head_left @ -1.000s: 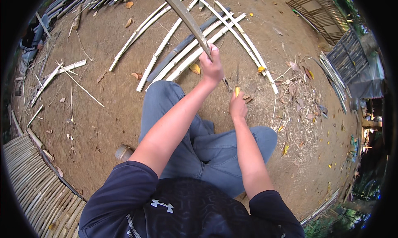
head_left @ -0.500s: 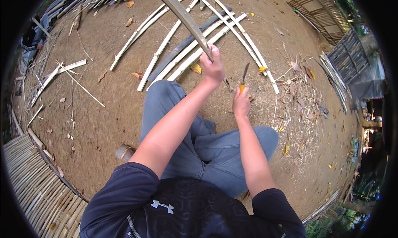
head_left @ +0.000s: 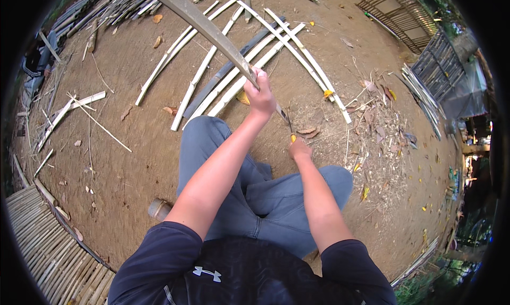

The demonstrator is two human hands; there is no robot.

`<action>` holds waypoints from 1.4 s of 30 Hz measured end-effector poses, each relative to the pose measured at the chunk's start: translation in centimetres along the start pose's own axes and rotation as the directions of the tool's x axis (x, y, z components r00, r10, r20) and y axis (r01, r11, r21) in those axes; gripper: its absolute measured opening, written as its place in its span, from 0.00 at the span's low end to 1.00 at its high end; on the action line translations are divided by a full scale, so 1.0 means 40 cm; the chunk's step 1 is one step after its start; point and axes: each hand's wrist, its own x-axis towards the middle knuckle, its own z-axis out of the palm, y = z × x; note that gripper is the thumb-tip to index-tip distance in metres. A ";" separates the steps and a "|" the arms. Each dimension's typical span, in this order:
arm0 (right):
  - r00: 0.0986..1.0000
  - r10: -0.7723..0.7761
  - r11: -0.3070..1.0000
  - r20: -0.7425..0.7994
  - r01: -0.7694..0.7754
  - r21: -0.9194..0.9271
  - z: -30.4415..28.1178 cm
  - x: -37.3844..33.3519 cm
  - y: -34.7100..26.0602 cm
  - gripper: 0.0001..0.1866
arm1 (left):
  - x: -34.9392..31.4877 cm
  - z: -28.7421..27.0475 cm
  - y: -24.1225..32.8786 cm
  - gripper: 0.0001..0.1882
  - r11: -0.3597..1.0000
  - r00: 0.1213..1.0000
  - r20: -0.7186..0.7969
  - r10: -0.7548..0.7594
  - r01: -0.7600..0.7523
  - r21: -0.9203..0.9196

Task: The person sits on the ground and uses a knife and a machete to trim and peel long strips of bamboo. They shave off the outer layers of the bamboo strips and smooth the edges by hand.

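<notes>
A long, curved, greyish-brown strip point(head_left: 204, 29) is gripped near its lower end by the left hand point(head_left: 260, 95), whose fingers are curled round it in a fist. The strip is held tilted, raised over the ground toward the upper left and cut off there by the edge of the view; its short lower end is seen below the fist, pointed toward the right hand point(head_left: 301, 149). By that hand, closed round the yellow handle, a small dark-bladed knife point(head_left: 290, 126) is held, its blade directed up toward the strip's lower end. Blade and strip are seen to meet there, though whether they are truly in contact cannot be told.

Both hands are held in front of the crossed legs, which are covered by blue-grey trousers point(head_left: 218, 161). On the brown soil point(head_left: 127, 172) beyond the knees, several pale split strips point(head_left: 273, 49) are laid crossing one another, with a dark strip point(head_left: 212, 86) among them. To the right, the soil is littered with shavings and dry leaves point(head_left: 383, 132). By the left thigh a short brownish cylinder point(head_left: 159, 209) is seen, and at the lower left a slatted surface point(head_left: 58, 252) of thin poles is partly shown
</notes>
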 end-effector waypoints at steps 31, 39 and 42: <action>0.987 0.142 0.936 -0.076 -0.109 0.336 -0.164 -0.063 -0.144 0.25 | -0.037 -0.059 0.014 0.13 0.995 0.999 -0.026 -0.027 0.030 0.096; 0.988 0.131 0.903 -0.087 -0.083 0.421 -0.223 -0.076 -0.204 0.27 | -0.033 -0.067 0.005 0.12 0.992 0.999 -0.013 0.032 -0.030 0.125; 0.996 0.035 0.978 -0.086 -0.017 0.209 -0.068 -0.034 -0.088 0.24 | -0.037 -0.011 0.021 0.13 0.997 0.999 -0.007 -0.045 0.045 0.056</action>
